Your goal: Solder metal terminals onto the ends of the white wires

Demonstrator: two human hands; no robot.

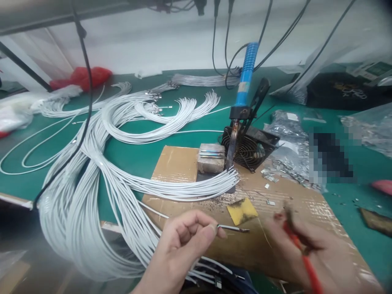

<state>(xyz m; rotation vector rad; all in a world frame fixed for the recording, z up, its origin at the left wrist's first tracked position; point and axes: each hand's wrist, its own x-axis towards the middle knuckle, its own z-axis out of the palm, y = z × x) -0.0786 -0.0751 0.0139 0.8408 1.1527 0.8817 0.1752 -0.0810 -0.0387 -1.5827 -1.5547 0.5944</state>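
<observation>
Between its thumb and fingers, my left hand pinches a white cable close to its end. The cable's dark tip points right over the cardboard. My right hand, smeared by motion, is closed around red-handled pliers; whether the jaws are apart cannot be made out. A gap separates the pliers from the cable tip. Beyond my left hand, a bundle of white cables lies with its ends on the cardboard. A yellow sponge with dark burn marks rests between my hands.
A blue-handled soldering iron stands tip-down by a metal block and a black fan. Small metal connectors are scattered at right, near plastic bags. More cable bundles hang over the left edge. A black cord hangs down at left.
</observation>
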